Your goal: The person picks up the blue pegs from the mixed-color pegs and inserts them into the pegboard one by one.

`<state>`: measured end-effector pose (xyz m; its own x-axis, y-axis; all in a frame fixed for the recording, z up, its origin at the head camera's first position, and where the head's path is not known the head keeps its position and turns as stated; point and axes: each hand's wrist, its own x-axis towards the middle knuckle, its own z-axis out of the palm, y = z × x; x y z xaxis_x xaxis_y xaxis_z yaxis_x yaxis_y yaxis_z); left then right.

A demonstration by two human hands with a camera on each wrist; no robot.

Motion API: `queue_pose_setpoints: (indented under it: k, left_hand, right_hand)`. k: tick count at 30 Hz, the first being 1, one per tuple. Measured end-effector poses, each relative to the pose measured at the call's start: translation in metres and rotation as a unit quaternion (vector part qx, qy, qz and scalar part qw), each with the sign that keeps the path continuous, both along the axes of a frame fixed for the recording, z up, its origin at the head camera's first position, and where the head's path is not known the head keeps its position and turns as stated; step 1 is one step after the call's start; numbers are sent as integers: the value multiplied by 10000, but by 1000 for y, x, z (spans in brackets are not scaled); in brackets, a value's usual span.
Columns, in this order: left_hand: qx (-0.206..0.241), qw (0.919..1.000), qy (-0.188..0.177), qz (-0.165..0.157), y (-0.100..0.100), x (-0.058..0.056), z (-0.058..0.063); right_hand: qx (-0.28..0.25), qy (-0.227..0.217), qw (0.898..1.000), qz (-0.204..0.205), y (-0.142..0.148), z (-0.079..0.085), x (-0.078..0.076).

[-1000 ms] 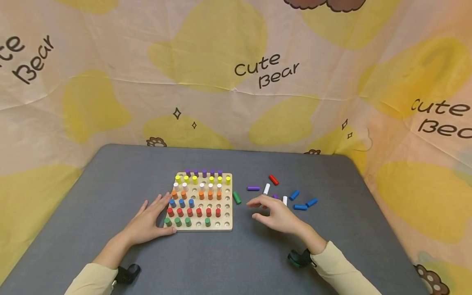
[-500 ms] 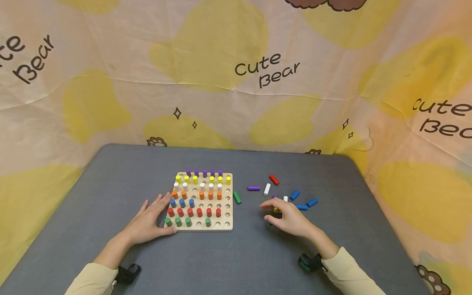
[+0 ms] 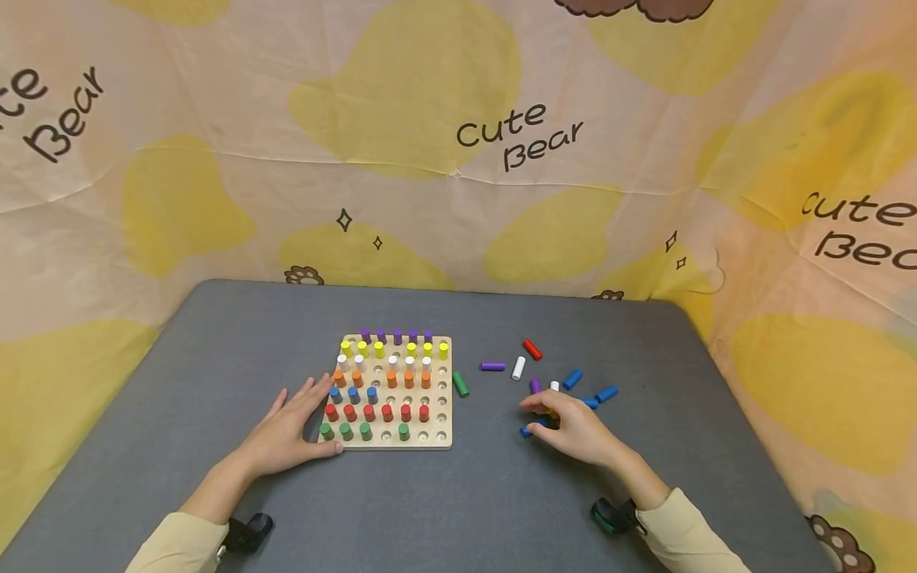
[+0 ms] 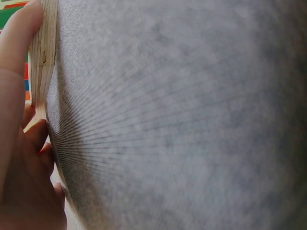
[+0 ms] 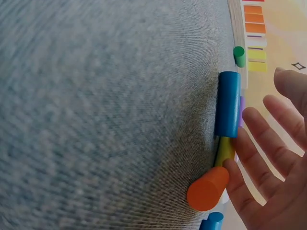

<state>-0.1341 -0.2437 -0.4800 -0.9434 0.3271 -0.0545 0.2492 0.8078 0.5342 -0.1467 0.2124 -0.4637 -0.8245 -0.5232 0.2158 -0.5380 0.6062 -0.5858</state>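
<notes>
In the head view a wooden pegboard lies left of the middle, with upright coloured pegs in rows and some bare holes. My left hand rests against its left side, fingers spread, thumb at the near corner. My right hand is over the loose pegs at the right, fingers loosely bent and apart from the thumb, holding nothing. Below its fingers lies a blue peg, with a yellow peg and an orange peg beside it in the right wrist view. Part of this cluster is hidden by the hand from above.
Around the right hand lie a green peg, a red peg, a white peg, purple pegs and several blue pegs. The grey table ends at a printed cloth backdrop.
My right hand has moved right and slightly toward me, from beside the green peg to over the loose pegs. A blue peg and a purple peg now show near its fingers. The left hand stays put.
</notes>
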Motion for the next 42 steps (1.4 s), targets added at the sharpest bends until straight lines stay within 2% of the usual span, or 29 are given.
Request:
queue_pose_setpoints:
  k: [5,16,28,36,42]
  left_hand:
    - [12,10000,3,6,1,0,0]
    - [23,10000,8,23,0,1,0]
    - [3,10000,36,6,-1,0,-1]
    - [15,10000,30,28,0,1,-1]
    - [-13,10000,35,14,0,0,-1]
  right_hand:
    - [190,-28,9998,-107,2,-1,1]
    - [597,240,9979,-109,10,-3,4]
    - [901,386,9950,-174,7,-7,0]
    - [1062,225,9941,-49,2,-9,-3]
    - [998,321,9944,124,-3,-9,-4]
